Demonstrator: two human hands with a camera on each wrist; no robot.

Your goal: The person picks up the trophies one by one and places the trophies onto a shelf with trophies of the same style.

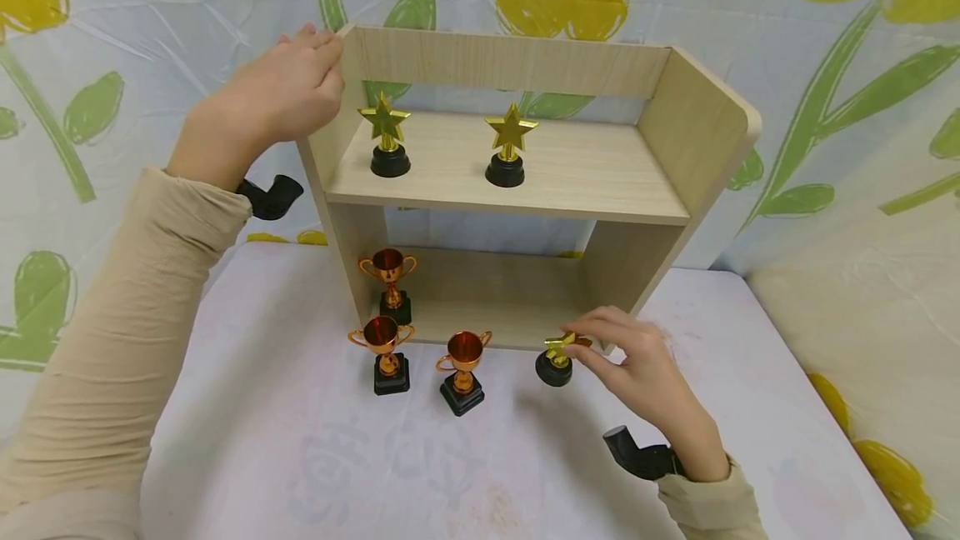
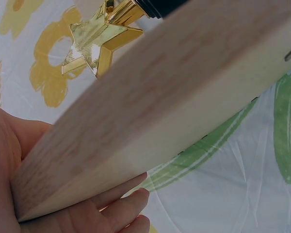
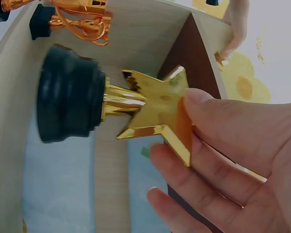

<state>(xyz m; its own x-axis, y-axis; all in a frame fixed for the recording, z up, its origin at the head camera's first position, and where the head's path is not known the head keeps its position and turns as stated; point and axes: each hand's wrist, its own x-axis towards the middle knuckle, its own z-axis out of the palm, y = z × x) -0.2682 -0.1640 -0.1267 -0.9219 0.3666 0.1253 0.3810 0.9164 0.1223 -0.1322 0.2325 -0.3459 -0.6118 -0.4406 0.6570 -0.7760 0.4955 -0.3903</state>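
Note:
My left hand (image 1: 296,90) grips the top of the left side panel of a wooden shelf (image 1: 510,205); in the left wrist view the panel (image 2: 150,107) passes between thumb and fingers. My right hand (image 1: 637,369) pinches a gold star trophy (image 3: 157,109) by its star, thumb on one face and fingers behind. The trophy's black round base (image 1: 553,370) hangs free in front of the lower right of the shelf. Two more star trophies stand on the upper board, a left one (image 1: 389,140) and a middle one (image 1: 507,148).
One bronze two-handled cup trophy (image 1: 390,273) stands inside the lower compartment at the left. Two similar cups, a left one (image 1: 384,348) and a right one (image 1: 462,365), stand on the white-covered table (image 1: 337,465) before the shelf. A flower-print cloth (image 1: 150,40) hangs behind.

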